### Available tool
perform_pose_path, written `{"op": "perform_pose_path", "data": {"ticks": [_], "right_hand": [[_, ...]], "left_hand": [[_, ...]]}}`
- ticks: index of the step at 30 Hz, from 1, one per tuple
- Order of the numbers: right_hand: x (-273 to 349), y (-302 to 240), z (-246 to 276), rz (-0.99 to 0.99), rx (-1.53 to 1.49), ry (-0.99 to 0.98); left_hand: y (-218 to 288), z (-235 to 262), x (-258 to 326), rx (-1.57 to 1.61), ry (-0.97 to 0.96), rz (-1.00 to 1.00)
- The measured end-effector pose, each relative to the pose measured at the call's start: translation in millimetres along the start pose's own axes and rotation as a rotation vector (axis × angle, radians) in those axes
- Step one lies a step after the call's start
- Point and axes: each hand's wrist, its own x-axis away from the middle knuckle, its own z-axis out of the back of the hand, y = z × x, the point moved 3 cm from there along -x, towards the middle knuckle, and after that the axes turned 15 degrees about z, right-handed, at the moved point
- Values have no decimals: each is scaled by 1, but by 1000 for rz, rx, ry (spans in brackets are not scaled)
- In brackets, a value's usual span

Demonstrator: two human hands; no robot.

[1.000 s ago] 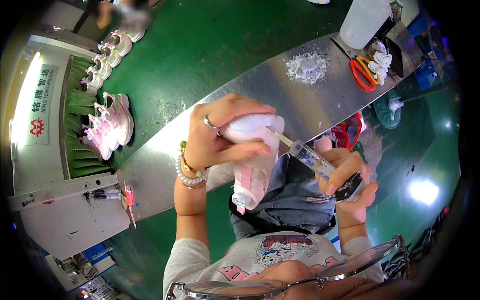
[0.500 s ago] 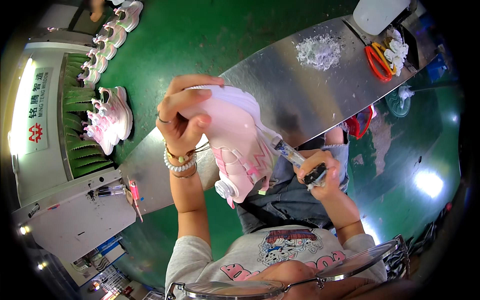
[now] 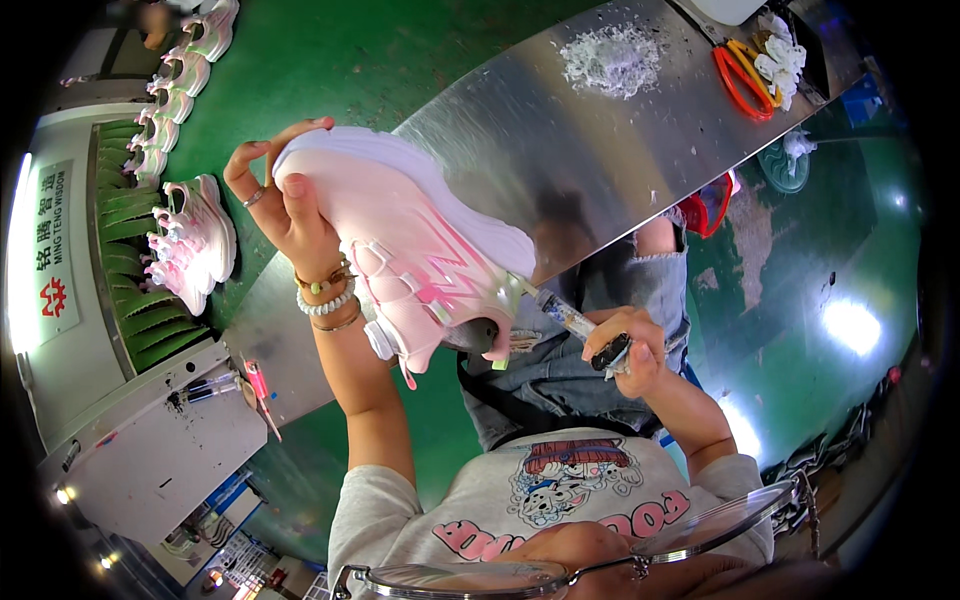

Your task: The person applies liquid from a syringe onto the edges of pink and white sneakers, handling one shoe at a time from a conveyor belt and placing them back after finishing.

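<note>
My left hand (image 3: 287,205) grips a pink sneaker (image 3: 400,230) by its toe, fingers around the white sole and thumb on the upper. The shoe lies on its side in the air, its sole toward the bench and its ankle opening toward me. A round white dial sits near the tongue. Closed around a slim clear-barrelled, pen-like tool (image 3: 563,312) with a dark end is my right hand (image 3: 636,350). The tool's narrow tip is by the shoe's heel; whether it touches I cannot tell.
Beneath the shoe runs a metal bench (image 3: 480,130) with a pile of white shavings (image 3: 612,62). Orange-handled scissors (image 3: 742,85) lie at its far right. More pink sneakers (image 3: 195,240) stand at left, above a white panel with pens (image 3: 215,385) and a pink cutter (image 3: 258,380).
The shoe and my left hand have shifted left and slightly up, and the shoe has turned to show more of its opening. The tool's tip has gone from the sole edge to the heel.
</note>
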Motion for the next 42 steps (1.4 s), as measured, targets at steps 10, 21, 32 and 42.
{"op": "perform_pose_path", "data": {"ticks": [10,21,32,42], "right_hand": [[2,8,5,-103,144,45],[-10,27,-12,-273,148,132],[-1,1,-30,-399,143,117],[9,-14,-28,-430,150,142]], "left_hand": [[-40,23,18,157,283,376],[-33,84,143,-33,579,880],[24,67,254,171,136,1435],[13,17,265,502,-172,1409]]}}
